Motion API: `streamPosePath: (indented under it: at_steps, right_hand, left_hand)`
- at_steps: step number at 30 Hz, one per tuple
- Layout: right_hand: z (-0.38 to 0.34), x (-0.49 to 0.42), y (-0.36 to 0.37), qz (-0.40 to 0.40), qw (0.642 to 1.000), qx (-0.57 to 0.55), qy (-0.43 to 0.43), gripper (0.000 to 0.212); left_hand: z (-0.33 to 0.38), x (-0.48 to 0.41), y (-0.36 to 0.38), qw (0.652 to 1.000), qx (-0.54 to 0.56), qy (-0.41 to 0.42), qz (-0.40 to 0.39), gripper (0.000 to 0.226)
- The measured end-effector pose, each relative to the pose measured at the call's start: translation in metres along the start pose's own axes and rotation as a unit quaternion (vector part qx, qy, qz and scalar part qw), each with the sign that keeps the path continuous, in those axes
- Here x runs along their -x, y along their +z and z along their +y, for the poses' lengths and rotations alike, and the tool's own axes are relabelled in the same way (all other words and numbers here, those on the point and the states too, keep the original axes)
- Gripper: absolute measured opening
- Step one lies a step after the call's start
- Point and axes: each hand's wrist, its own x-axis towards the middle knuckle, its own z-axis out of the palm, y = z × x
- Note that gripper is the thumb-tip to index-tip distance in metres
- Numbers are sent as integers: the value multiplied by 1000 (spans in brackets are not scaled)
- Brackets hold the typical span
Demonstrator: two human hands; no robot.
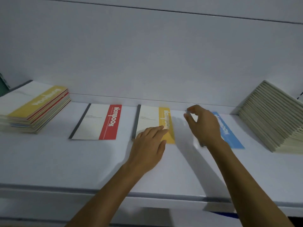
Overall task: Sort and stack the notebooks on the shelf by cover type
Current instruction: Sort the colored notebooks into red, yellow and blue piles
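Observation:
Three notebooks lie flat in a row on the white shelf [49,158]. The red-banded notebook [96,122] is at the left. In the middle is the yellow-banded notebook [150,118]; my left hand [150,145] rests on its near edge with straight fingers. To the right, the blue-banded notebook [229,133] is largely hidden behind my right hand [203,125], whose curled fingers pinch its dark spine edge. A mixed stack of notebooks [32,108] with a yellow cover on top sits at the far left.
A leaning row of several pale notebooks [272,118], spines up, stands at the far right against the shelf's back wall [147,54]. The shelf's front lip [65,189] runs across below my forearms.

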Motion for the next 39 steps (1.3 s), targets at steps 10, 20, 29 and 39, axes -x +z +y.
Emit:
streamPosePath:
  at_steps: [10,20,29,39]
  right_hand:
    - [-154,5,78,-89,981,-141,-96,18]
    - [-313,47,186,-181,936,-303,-5,26]
    - [-414,28,244,-191,835,-452,250,95]
    - [-386,76,203,-142,856,-454,201,21]
  left_hand:
    - [-109,67,-86,992,-12,-121,31,53]
    - [-243,138,-193,977,32,-159,141,27]
    - [-316,167,-225,980,84,-111,145,32]
    - [-333,162,-238,850,464,-244,57,41]
